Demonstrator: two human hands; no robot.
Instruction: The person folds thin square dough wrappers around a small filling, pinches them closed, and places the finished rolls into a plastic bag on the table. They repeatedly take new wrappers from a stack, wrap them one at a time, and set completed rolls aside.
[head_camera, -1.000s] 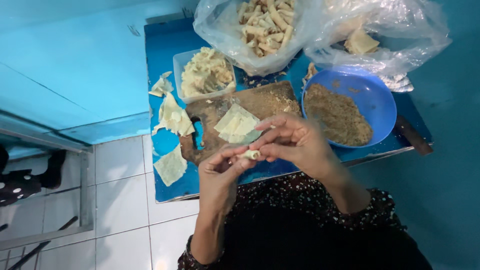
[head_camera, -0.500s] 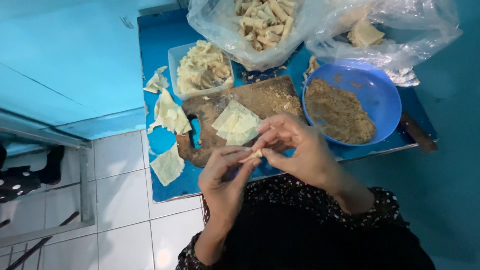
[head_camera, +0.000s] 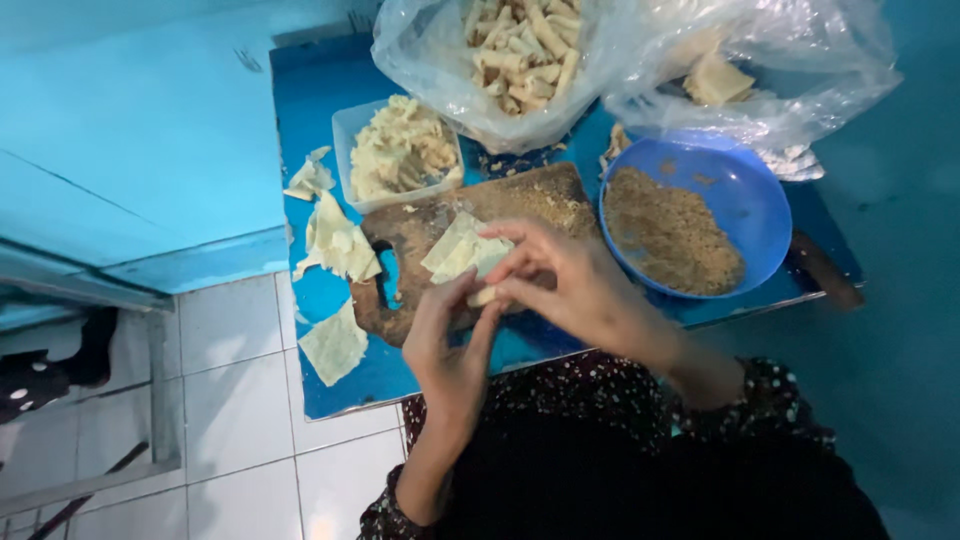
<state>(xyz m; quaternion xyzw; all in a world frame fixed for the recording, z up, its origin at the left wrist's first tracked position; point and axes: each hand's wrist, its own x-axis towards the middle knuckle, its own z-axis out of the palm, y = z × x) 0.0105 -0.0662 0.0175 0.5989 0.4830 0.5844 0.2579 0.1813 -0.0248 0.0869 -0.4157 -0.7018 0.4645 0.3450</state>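
My left hand (head_camera: 448, 345) and my right hand (head_camera: 570, 285) meet over the near edge of a wooden cutting board (head_camera: 520, 200). Both pinch a small pale pastry roll (head_camera: 484, 296) between their fingertips. A square pale pastry sheet (head_camera: 462, 250) lies on the board just beyond the hands. To the right stands a blue bowl (head_camera: 750, 190) holding brown crumbly filling (head_camera: 668, 230).
A clear tub (head_camera: 345, 135) of pastry scraps sits behind the board. Loose pastry sheets (head_camera: 335, 345) lie at the left of the blue table (head_camera: 310, 85). Clear plastic bags (head_camera: 480, 90) of finished rolls fill the back. White floor tiles (head_camera: 240, 400) lie at the left.
Both hands have stayed together on the small roll, shifting slightly while the fingers work it. The camera view has drifted a little.
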